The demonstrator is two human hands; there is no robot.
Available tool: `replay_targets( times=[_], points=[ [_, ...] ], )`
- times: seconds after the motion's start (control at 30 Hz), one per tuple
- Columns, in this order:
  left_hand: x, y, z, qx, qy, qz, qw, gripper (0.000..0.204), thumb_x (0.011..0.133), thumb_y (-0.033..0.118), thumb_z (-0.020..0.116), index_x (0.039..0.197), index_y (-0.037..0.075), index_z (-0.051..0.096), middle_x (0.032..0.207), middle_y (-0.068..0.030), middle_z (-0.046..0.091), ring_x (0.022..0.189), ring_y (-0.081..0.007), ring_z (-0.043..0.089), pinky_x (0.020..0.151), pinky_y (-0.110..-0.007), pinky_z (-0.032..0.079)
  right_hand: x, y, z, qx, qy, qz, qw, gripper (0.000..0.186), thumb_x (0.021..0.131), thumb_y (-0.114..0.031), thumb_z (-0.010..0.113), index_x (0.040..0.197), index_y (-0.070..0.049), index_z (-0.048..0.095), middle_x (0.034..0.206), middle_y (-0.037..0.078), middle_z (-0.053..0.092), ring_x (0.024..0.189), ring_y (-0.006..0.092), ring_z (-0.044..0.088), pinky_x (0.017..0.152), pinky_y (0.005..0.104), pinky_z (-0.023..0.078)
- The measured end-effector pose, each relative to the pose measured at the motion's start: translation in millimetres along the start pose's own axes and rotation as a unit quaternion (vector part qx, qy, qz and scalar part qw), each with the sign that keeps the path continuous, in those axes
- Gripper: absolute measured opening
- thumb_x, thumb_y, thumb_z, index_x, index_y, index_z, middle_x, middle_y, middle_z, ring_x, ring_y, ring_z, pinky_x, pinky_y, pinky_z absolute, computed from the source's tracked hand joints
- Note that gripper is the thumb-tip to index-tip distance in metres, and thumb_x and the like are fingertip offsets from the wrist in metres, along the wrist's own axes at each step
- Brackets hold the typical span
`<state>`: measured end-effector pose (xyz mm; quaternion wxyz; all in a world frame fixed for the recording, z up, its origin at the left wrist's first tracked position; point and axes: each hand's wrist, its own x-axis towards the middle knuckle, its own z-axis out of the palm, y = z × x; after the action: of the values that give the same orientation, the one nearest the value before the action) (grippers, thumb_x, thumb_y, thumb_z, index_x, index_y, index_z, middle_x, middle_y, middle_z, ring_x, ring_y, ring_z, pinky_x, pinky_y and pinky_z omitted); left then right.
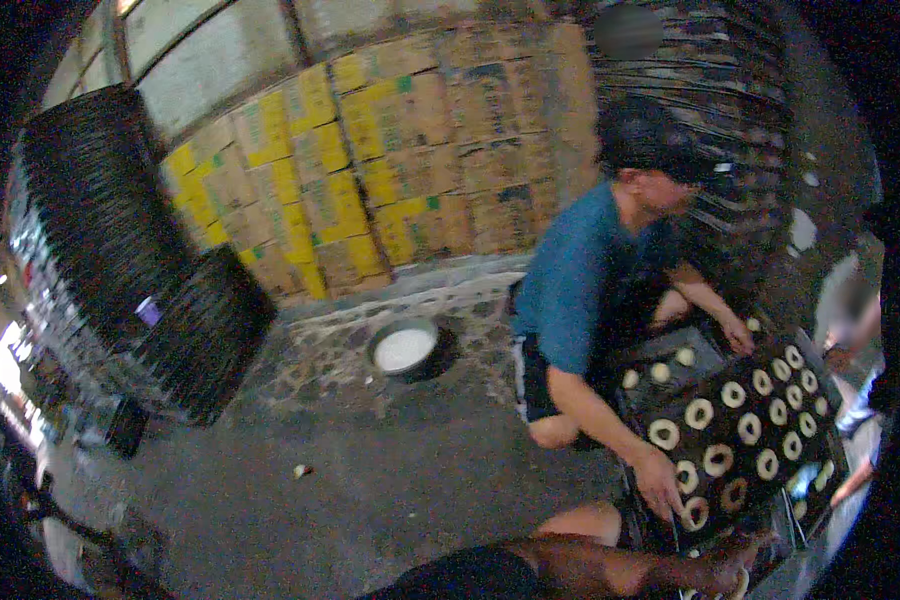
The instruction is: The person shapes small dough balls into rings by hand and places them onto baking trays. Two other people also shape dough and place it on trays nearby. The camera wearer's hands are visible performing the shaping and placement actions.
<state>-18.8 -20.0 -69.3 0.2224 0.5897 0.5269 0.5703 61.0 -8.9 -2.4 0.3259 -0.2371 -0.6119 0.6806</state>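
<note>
My left arm reaches in from the lower edge toward the right. At its end, my left hand point(722, 570) is closed, with a pale dough ring point(742, 582) showing at the fingers. Just beyond it lies a black baking tray point(710, 437) with several pale dough rings point(699, 413) set out in rows. A co-worker in a blue shirt point(570, 285) and dark cap crouches by the tray. One of that person's hands point(660, 482) touches a ring at the near corner; the other point(738, 335) is at the far edge. My right hand does not show.
Round dough pieces point(660, 372) sit on another dark tray behind. A basin of white stuff point(406, 350) stands on the floor by stacked cardboard boxes point(410, 170). Tall piles of black trays point(100, 220) rise at left and at the back right. Another person is partly visible at far right.
</note>
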Motion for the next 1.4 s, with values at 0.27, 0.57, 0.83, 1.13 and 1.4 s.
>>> replay_targets(
  times=[0.27,0.57,0.83,1.13,1.4],
  points=[
    [46,39,-1,-0.455,-0.093,-0.186,0.866,0.050,0.070,0.007,0.069,0.119,0.005,0.058,0.104,-0.0095,0.064,0.086,-0.0208,0.064,0.073,-0.033,0.054,-43,-33,-82,0.214,0.113,0.020,0.970,0.056,0.085,-0.013,0.062,0.137,0.003,0.046,0.109,0.016,0.065,0.091,0.0227,0.064,0.080,0.0345,0.054],
    [55,53,8,-0.583,-0.145,-0.298,0.741,0.050,0.098,0.036,0.053,0.140,0.010,0.042,0.113,-0.0139,0.064,0.095,-0.0232,0.067,0.082,-0.032,0.055,-63,-10,-145,0.006,0.120,-0.018,0.993,0.054,0.081,0.004,0.054,0.134,0.001,0.049,0.113,0.015,0.064,0.096,0.0259,0.065,0.088,0.0403,0.052],
    [36,70,48,-0.602,-0.036,-0.196,0.773,0.044,0.103,0.042,0.043,0.133,0.010,0.046,0.091,-0.0070,0.062,0.073,-0.0140,0.059,0.066,-0.030,0.046,-80,-44,-165,0.159,0.072,0.112,0.978,0.059,0.080,0.001,0.064,0.137,0.000,0.047,0.118,0.012,0.062,0.104,0.0248,0.063,0.085,0.0354,0.055],
    [30,37,72,-0.172,-0.195,-0.086,0.962,0.048,0.101,0.046,0.041,0.132,0.009,0.045,0.099,-0.0075,0.057,0.076,-0.0140,0.060,0.066,-0.029,0.051,-82,-5,-180,-0.153,0.072,0.172,0.971,0.039,0.085,-0.011,0.070,0.121,-0.004,0.056,0.110,0.008,0.065,0.097,0.0157,0.064,0.081,0.0292,0.053],
    [48,44,21,-0.503,-0.072,-0.278,0.815,0.065,0.101,0.062,0.029,0.140,0.011,0.040,0.087,-0.0080,0.065,0.072,-0.0128,0.059,0.065,-0.027,0.046,-35,-23,-182,-0.071,0.063,0.014,0.995,0.026,0.091,-0.012,0.056,0.112,0.002,0.060,0.103,0.013,0.066,0.086,0.0239,0.065,0.079,0.0369,0.054]
  ],
)
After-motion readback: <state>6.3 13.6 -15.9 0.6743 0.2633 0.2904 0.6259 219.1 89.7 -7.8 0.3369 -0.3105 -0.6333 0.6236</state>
